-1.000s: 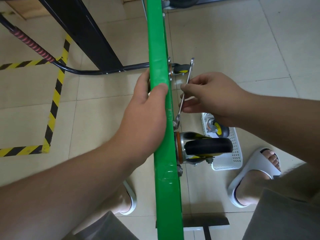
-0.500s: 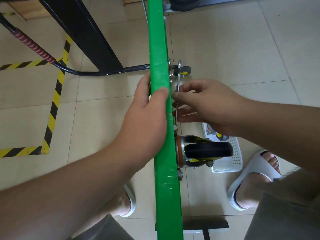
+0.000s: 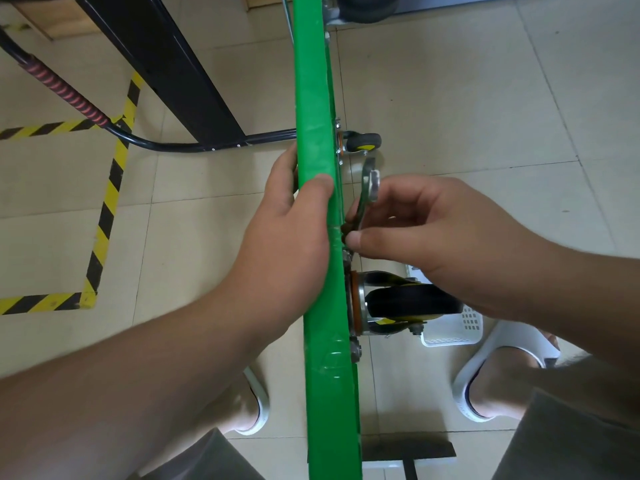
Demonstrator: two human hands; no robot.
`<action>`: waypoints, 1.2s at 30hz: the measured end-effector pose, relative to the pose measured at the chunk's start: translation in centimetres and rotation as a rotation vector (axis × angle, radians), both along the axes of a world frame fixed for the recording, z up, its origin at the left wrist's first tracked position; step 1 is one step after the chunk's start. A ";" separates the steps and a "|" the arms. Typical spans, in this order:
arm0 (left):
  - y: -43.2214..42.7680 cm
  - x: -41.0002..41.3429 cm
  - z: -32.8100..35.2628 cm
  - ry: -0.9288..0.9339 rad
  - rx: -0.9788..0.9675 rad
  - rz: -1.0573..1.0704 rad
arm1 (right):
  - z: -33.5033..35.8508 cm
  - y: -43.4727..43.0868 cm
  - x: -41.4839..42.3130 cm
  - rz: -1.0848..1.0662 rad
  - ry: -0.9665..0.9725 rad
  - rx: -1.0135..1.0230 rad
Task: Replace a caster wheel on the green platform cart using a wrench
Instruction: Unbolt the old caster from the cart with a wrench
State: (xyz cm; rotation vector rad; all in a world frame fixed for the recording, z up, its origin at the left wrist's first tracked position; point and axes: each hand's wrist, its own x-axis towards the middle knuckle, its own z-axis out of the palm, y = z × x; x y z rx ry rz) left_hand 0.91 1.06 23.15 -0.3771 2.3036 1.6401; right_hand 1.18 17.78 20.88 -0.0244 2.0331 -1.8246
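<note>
One green flat platform cart (image 3: 318,98) is standing on edge. Three black-tyred caster wheels (image 3: 408,303) (image 3: 363,142) (image 3: 367,6) are jutting from the cart's right face. One silver metal wrench (image 3: 369,188) is showing beside that face. Two bare hands, left hand (image 3: 287,244) and right hand (image 3: 433,230), are meeting at the cart. Two white slippers (image 3: 260,405) (image 3: 509,344) are flanking it; one white plastic basket (image 3: 450,332) is sitting right of it.

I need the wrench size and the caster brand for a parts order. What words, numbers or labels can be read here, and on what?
No text can be read.
On the wrench: nothing legible, too blurred.
On the near caster wheel: yellow patches, no legible lettering.
On the floor tape: yellow-black stripes only, no words.
</note>
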 end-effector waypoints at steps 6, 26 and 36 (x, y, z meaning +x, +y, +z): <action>0.2 0.0 0.3 -0.011 0.000 0.004 | -0.1 -0.3 -1.5 -0.068 0.036 0.012; 0.2 0.0 0.2 -0.020 0.044 0.007 | -3.9 -1.5 -4.7 -0.206 -0.275 0.045; 0.1 0.0 0.1 -0.013 0.030 0.015 | -1.2 -1.3 -3.0 -0.151 -0.166 0.004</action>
